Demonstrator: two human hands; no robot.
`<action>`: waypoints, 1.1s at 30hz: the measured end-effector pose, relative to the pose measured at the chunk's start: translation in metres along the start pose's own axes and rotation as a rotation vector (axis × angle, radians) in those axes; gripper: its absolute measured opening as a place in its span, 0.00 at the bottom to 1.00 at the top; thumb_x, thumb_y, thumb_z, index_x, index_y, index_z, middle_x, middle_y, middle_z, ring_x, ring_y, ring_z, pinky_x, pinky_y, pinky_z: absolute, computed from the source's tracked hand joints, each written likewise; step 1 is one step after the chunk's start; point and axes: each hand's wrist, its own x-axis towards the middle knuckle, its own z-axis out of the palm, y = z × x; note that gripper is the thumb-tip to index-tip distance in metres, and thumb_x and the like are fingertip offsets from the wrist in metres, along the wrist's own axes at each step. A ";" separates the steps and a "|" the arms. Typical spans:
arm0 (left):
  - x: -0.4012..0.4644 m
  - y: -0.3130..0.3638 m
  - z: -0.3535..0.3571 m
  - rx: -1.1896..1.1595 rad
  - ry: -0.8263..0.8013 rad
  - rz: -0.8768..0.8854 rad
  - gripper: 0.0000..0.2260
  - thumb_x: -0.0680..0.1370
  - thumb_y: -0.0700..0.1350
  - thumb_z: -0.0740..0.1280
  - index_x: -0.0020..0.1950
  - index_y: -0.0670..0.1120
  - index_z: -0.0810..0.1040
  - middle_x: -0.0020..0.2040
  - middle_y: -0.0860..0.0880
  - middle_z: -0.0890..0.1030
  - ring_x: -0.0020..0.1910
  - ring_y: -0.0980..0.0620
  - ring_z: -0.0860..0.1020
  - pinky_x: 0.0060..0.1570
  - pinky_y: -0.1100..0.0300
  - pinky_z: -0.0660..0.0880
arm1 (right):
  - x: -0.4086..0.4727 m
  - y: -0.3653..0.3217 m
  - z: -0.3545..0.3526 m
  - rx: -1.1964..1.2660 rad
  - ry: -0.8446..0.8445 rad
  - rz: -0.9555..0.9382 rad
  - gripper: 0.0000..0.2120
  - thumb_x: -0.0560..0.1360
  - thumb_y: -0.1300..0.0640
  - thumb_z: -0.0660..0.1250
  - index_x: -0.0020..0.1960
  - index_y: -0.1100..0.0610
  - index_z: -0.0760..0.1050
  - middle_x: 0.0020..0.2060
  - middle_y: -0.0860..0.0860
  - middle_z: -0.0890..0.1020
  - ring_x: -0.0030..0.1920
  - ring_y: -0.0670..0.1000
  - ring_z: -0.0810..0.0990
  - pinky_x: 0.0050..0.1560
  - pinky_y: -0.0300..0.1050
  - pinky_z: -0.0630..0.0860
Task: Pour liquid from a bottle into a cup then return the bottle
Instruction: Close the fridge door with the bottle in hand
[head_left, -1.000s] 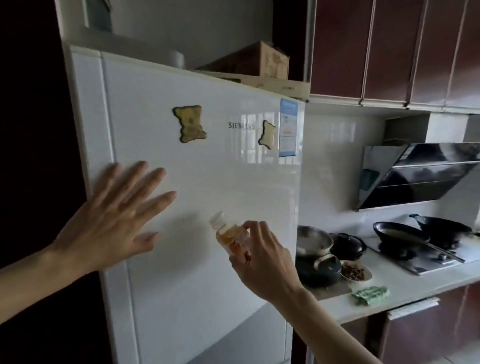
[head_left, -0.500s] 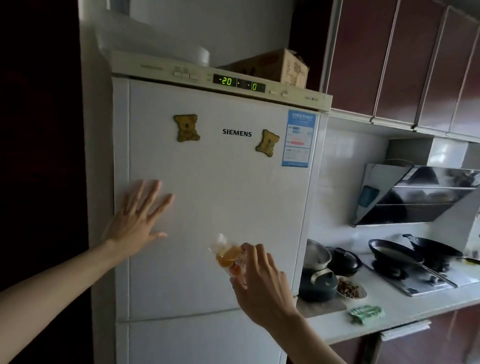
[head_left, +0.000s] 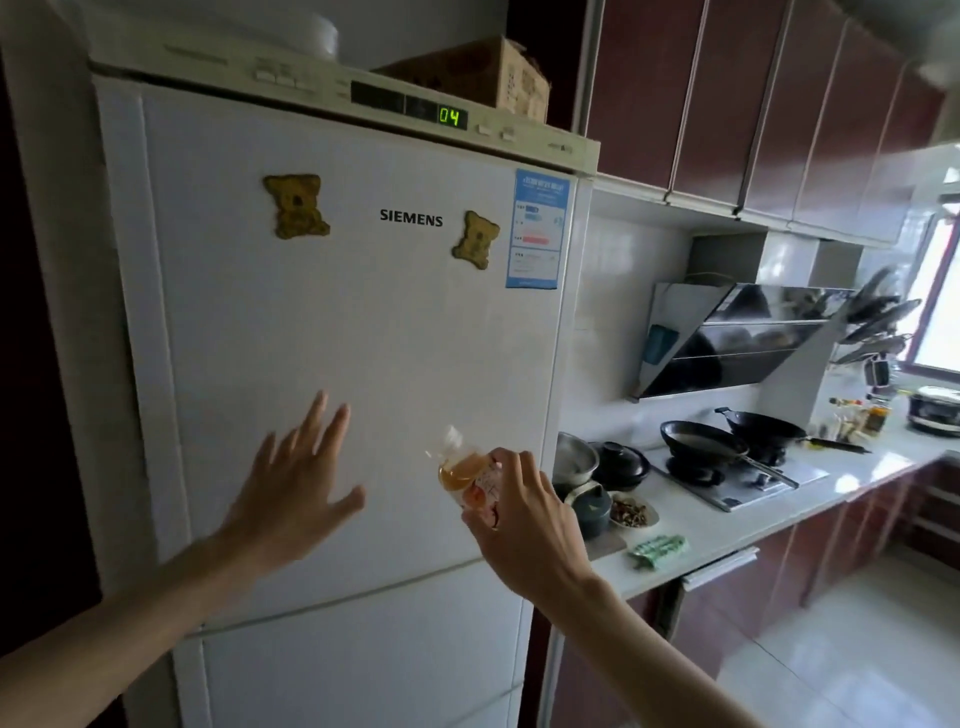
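Note:
A small clear bottle (head_left: 464, 470) with amber liquid and a pale cap sits in my right hand (head_left: 524, 525), tilted with its cap up and to the left. My left hand (head_left: 291, 483) is spread open in front of the upper door of the white fridge (head_left: 363, 338); whether it touches the door I cannot tell. The fridge door is closed. No cup is in view.
The white counter (head_left: 727, 525) runs right of the fridge with pots (head_left: 597, 467), a dish of food (head_left: 631, 512), a green packet (head_left: 657, 551) and a stove with two woks (head_left: 727, 441). Dark red cabinets hang above. A cardboard box (head_left: 483, 73) sits on the fridge.
The fridge door has swung shut. My left hand has slid from the door's left edge toward its middle. The bottle stays in my right hand.

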 end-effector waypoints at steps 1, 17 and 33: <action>-0.008 0.022 0.006 -0.168 -0.086 -0.010 0.44 0.74 0.72 0.54 0.81 0.49 0.47 0.82 0.46 0.47 0.76 0.43 0.64 0.73 0.43 0.62 | -0.003 0.004 -0.002 0.014 0.005 0.021 0.26 0.77 0.44 0.67 0.68 0.51 0.61 0.61 0.49 0.71 0.55 0.54 0.77 0.48 0.54 0.80; -0.033 0.272 0.150 -1.323 -0.762 0.101 0.23 0.75 0.53 0.73 0.67 0.49 0.71 0.56 0.49 0.84 0.53 0.52 0.85 0.52 0.54 0.83 | -0.140 0.130 -0.074 -0.031 -0.168 0.522 0.31 0.70 0.35 0.72 0.66 0.47 0.67 0.58 0.46 0.78 0.49 0.46 0.80 0.46 0.47 0.83; 0.005 0.535 0.300 -0.970 -0.947 0.596 0.16 0.72 0.50 0.75 0.55 0.54 0.75 0.46 0.52 0.85 0.41 0.55 0.84 0.40 0.54 0.82 | -0.223 0.387 -0.147 -0.430 -0.241 0.543 0.19 0.83 0.43 0.53 0.65 0.54 0.67 0.53 0.53 0.76 0.41 0.55 0.81 0.40 0.53 0.83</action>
